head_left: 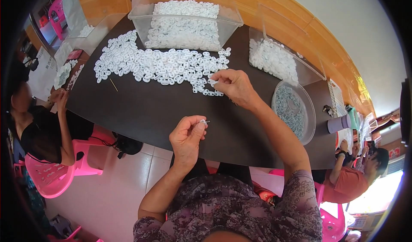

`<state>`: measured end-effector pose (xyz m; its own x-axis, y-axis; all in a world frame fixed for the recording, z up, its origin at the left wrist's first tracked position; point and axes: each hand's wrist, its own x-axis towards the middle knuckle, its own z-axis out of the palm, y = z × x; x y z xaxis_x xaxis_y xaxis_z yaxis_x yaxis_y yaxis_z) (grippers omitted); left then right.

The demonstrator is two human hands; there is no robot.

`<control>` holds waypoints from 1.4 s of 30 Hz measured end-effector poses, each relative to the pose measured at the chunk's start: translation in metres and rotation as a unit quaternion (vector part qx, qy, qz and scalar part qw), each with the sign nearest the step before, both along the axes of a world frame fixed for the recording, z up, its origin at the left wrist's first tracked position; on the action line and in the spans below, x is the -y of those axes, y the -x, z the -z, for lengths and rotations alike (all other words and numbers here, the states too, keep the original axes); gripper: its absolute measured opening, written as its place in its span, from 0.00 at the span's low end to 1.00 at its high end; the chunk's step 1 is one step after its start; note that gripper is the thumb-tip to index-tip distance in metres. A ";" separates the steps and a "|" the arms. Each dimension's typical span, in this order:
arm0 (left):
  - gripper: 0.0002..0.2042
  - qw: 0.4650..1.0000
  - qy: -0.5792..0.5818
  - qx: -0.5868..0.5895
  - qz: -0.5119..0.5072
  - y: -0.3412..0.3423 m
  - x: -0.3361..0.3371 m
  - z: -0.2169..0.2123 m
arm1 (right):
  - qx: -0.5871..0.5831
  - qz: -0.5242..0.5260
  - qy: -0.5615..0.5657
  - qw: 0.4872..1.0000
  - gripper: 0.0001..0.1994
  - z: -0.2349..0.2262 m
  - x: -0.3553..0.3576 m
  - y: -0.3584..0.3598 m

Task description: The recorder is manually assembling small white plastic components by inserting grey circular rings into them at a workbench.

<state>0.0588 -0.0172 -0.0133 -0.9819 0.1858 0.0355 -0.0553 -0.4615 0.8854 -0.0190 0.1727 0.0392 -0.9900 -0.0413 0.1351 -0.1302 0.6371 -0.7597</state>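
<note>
My left hand (187, 135) is closed in a pinch near the table's front edge. Between its thumb and index finger is a small white plastic piece (202, 121) with a thin grey metal bit sticking out to the right. My right hand (235, 87) reaches to the right end of a spread pile of white oval two-holed plastic pieces (161, 65). Its thumb and forefinger close on one white oval piece (211, 82) at the pile's edge; the fingers partly hide it.
Behind the pile stands a large clear bin (141, 24) of white pieces. A clear box (311, 70) with more white pieces and a round tub (310, 126) of small grey metal parts are at right. A thin brass-coloured stick (113, 85) lies left. People sit at both sides.
</note>
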 end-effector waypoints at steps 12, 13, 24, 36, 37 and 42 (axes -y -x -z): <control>0.07 1.000 -0.003 0.005 -0.002 0.000 0.001 -0.003 | 0.040 -0.007 0.020 0.999 0.07 -0.002 -0.007 -0.018; 0.07 1.000 0.000 0.004 -0.005 0.001 0.001 -0.002 | 0.033 -0.025 0.023 0.999 0.06 -0.005 -0.005 -0.021; 0.07 1.000 0.000 0.011 0.008 0.001 0.001 -0.002 | 0.005 -0.008 0.001 1.000 0.05 0.008 -0.007 -0.031; 0.04 0.999 -0.004 0.052 0.014 0.011 -0.002 -0.016 | 0.073 -0.053 0.116 0.989 0.04 0.004 0.000 -0.045; 0.04 0.998 -0.004 0.055 0.015 0.010 -0.001 -0.017 | 0.085 -0.047 0.112 0.989 0.05 0.004 -0.001 -0.046; 0.05 0.997 -0.003 0.075 0.007 0.006 0.003 -0.018 | 0.089 -0.062 0.174 0.979 0.04 -0.001 0.012 -0.059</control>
<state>0.0526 -0.0199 0.0045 -0.9737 0.1990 -0.1107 -0.1932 -0.4645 0.8642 0.0403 0.1611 0.0398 -0.9894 -0.1446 -0.0111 -0.0366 0.3226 -0.9458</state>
